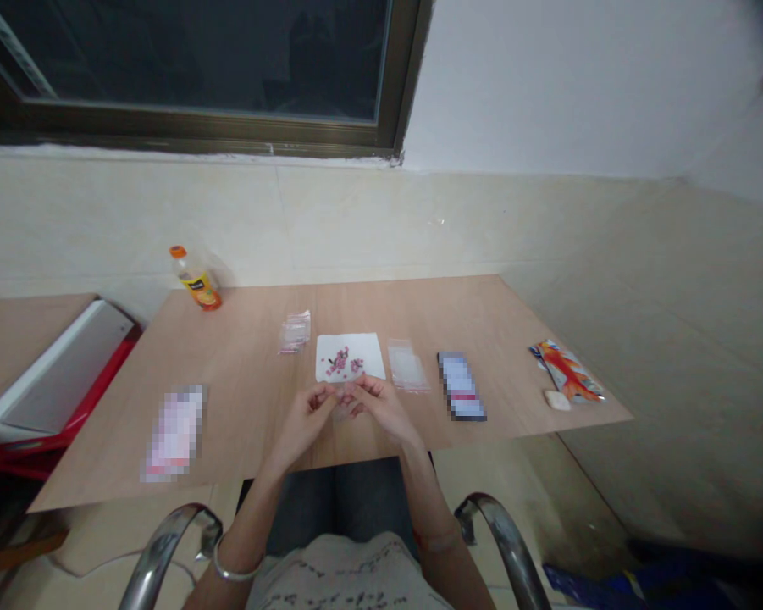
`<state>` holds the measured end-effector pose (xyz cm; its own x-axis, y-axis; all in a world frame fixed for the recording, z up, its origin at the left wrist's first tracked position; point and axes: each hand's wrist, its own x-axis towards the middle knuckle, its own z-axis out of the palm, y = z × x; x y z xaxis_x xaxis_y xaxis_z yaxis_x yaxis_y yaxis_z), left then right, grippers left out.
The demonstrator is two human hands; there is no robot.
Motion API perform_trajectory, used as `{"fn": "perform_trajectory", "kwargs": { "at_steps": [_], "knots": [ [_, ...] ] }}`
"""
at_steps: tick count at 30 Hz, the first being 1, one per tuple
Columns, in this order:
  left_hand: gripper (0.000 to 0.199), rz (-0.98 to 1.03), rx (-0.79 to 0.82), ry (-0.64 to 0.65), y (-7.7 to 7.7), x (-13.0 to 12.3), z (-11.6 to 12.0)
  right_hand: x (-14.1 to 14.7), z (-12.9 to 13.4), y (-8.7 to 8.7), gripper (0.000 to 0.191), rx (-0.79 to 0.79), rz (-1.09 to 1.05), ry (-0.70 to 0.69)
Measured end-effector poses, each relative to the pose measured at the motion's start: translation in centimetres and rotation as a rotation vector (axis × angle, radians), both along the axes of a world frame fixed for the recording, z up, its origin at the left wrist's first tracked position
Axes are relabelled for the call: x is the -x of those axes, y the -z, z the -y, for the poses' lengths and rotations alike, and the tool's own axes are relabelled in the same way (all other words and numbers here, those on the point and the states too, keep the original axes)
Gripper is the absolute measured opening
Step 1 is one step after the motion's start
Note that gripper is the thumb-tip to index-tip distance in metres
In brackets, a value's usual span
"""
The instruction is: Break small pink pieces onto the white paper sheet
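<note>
My left hand (314, 413) and my right hand (379, 405) meet over the table's front part, thumbs and fingers pinched on a small clear plastic bag (343, 408). What the bag holds is too small to make out. Just beyond my fingers lies a white sheet (369, 349) bearing small pink pieces (340, 362). To its right is a pile of clear plastic bags (407, 366). Farther back on the left, more small clear bags (295, 331) are stacked in a loose pile.
A phone (462, 386) lies right of the bags; a blurred flat object (175, 434) lies at left. An orange-capped bottle (196, 281) stands at the back left. A colourful packet (568, 371) and a small white object (557, 400) sit near the table's right edge.
</note>
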<state>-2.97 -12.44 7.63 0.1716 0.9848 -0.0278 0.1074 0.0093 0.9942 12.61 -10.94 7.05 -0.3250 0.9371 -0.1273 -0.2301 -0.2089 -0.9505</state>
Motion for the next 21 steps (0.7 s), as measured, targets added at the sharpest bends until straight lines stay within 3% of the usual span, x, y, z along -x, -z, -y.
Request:
{"fn": "perform_trajectory", "kwargs": {
  "at_steps": [10, 14, 18, 21],
  "knots": [
    [0.017, -0.171, -0.054, 0.046, 0.4, 0.3, 0.2, 0.4, 0.4, 0.8, 0.031, -0.053, 0.094, 0.001],
    [0.021, -0.227, -0.092, -0.064, 0.3, -0.5, 0.2, 1.0, 0.3, 1.0, 0.025, -0.076, 0.072, 0.043],
    [0.019, -0.409, -0.16, -0.266, 0.3, -0.7, 0.0, 2.3, 0.5, 1.9, 0.023, -0.044, 0.123, 0.145],
    [0.017, -0.464, -0.202, -0.32, 0.3, -0.2, -0.3, 3.2, 0.9, 2.5, 0.021, -0.037, 0.185, 0.19]
  ]
}}
